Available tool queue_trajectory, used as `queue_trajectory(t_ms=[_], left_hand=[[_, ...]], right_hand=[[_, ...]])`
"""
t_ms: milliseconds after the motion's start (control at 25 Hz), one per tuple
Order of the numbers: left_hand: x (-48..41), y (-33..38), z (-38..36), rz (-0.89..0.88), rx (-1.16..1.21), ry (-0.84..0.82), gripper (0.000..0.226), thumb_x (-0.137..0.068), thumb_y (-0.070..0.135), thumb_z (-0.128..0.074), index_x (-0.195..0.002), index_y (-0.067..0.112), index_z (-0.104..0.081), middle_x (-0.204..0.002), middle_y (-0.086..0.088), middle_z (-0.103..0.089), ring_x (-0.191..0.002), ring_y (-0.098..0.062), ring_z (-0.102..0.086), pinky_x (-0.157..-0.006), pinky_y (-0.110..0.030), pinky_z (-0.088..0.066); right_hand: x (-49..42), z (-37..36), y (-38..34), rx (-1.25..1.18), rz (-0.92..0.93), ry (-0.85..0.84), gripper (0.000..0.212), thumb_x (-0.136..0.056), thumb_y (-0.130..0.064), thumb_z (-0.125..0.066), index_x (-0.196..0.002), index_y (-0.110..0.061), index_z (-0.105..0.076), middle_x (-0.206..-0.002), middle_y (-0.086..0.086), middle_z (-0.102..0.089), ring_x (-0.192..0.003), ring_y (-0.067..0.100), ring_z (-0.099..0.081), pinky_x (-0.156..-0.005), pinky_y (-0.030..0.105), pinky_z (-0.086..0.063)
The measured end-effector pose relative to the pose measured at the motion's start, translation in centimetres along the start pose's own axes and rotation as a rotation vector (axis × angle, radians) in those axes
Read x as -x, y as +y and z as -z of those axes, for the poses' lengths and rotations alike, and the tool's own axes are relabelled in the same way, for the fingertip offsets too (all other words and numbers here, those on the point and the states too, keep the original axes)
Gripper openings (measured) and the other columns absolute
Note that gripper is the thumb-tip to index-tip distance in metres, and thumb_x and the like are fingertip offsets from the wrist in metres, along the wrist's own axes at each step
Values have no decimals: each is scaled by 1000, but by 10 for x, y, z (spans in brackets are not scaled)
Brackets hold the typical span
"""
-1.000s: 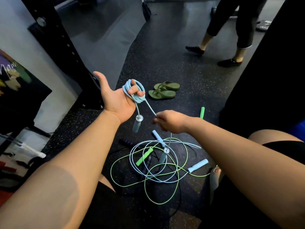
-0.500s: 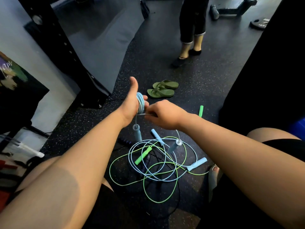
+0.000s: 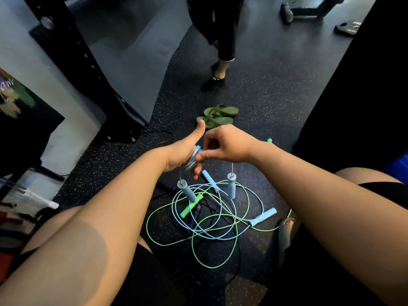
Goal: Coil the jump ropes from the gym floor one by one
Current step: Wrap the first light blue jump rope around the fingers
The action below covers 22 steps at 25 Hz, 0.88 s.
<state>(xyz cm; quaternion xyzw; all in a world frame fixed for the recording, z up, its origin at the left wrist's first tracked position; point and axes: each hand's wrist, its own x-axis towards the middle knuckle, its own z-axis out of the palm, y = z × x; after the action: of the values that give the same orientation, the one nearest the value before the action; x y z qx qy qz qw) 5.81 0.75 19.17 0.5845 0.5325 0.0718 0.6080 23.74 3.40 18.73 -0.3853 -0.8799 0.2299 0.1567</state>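
Together, both hands, left (image 3: 184,152) and right (image 3: 225,144), grip the coiled blue rope (image 3: 195,155).

The floor (image 3: 276,89) is dark speckled rubber. At left a pale wall (image 3: 24,60) carries a dark poster (image 3: 19,120), and a black upright post (image 3: 72,60) with a row of holes stands bolted to the floor. Behind it lies a grey mat (image 3: 132,51). Green sandals (image 3: 217,115) lie mid-floor; a person's legs (image 3: 223,40) stand beyond. A black panel (image 3: 364,85) fills the right side. The light is dim.
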Motion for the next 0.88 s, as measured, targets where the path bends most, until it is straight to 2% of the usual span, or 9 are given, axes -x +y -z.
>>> queue_trajectory(t_ms=[80, 200, 280, 440, 520, 600, 680, 800, 880], left_hand=[[6, 3, 1, 3, 81, -62, 98, -68, 90, 8, -63, 9, -47, -47, -10, -46, -50, -26, -51, -64, -31, -50], [11, 4, 9, -41, 234, -113, 105, -61, 94, 14, -66, 8, -47, -39, -5, -36, -40, -24, -43, -74, -37, -47], [17, 8, 14, -102, 395, -98, 107, -59, 96, 15, -64, 10, -47, -38, -2, -33, -37, -23, -39, -78, -37, -47], [25, 12, 23, -240, 752, -3, 106, -54, 102, 11, -63, 14, -49, -40, 2, -31, -41, -21, -35, -83, -36, -45], [27, 13, 25, -320, 891, 37, 105, -54, 103, 7, -68, 14, -47, -44, 2, -32, -45, -20, -35, -83, -33, -45], [26, 12, 26, -398, 1015, 72, 104, -55, 104, -2, -74, 13, -48, -50, 2, -36, -51, -20, -37, -87, -32, -43], [23, 9, 29, -446, 1079, 127, 104, -58, 104, -12, -83, 11, -51, -59, 0, -42, -59, -22, -41, -94, -34, -42], [18, 6, 31, -447, 1083, 193, 104, -60, 103, -18, -88, 9, -53, -66, -3, -45, -65, -24, -45, -97, -37, -39], [16, 5, 32, -443, 1072, 216, 105, -61, 103, -18, -85, 8, -55, -66, -3, -45, -64, -24, -45, -96, -36, -39]], right_hand=[[1, 0, 5, -61, -23, 28, 45, -82, -63, -66, -76, -19, -60, -65, -9, -57, -57, 6, -51, -54, 24, -40], [1, -6, 20, -167, -140, 58, 50, -91, -59, -57, -72, -12, -57, -61, 1, -51, -56, 9, -42, -54, 30, -37], [2, -12, 28, -246, -219, 59, 53, -95, -59, -51, -73, -12, -61, -66, 7, -58, -59, 7, -46, -58, 30, -42], [2, -26, 29, -360, -328, 61, 55, -99, -57, -43, -73, -14, -63, -65, 7, -65, -54, 8, -52, -62, 29, -46], [0, -34, 28, -409, -336, 67, 50, -102, -48, -45, -78, -7, -61, -66, 4, -65, -57, 11, -54, -65, 34, -49], [-2, -42, 27, -380, -318, 45, 41, -103, -40, -48, -81, -7, -62, -73, 9, -69, -61, 14, -56, -69, 40, -52], [-2, -46, 22, -342, -300, 14, 30, -102, -34, -50, -84, -15, -65, -79, 8, -73, -65, 15, -60, -69, 37, -52], [-1, -46, 11, -425, -290, -38, 17, -102, -23, -51, -99, -13, -65, -73, 6, -69, -60, 12, -62, -61, 20, -48], [-1, -49, 5, -440, -286, -73, 16, -103, -18, -49, -107, -13, -63, -70, 1, -65, -60, 12, -61, -61, 21, -49]])
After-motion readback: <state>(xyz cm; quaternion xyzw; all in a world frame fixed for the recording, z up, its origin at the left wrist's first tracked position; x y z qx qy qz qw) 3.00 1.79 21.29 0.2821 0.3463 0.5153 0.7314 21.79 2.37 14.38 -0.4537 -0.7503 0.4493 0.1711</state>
